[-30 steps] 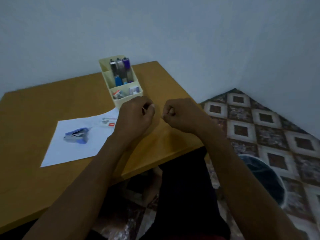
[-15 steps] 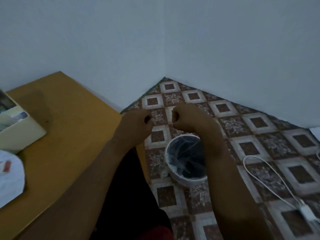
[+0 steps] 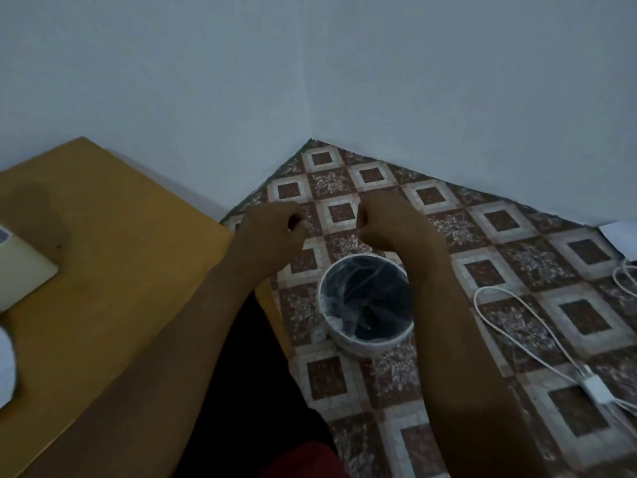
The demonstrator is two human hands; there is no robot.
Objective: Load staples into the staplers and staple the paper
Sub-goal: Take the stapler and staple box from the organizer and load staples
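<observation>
My left hand point(image 3: 272, 225) and my right hand point(image 3: 389, 222) are both curled into fists, side by side and a little apart. They hover past the table's right edge, above the floor and just beyond a white waste bin point(image 3: 365, 346) with a dark liner. Nothing shows between the fingers of either hand. A sliver of the white paper point(image 3: 5, 367) lies at the far left edge of the wooden table point(image 3: 103, 270). No stapler is in view.
A corner of the cream desk organizer point(image 3: 20, 270) sits on the table at the left. On the patterned tile floor lie a white cable point(image 3: 517, 326) and a charger plug point(image 3: 594, 391) at the right. Two walls meet in a corner ahead.
The view has swung right, off the table and over the floor. Both fists have moved from above the table to above the waste bin. The stapler and most of the paper have left the view.
</observation>
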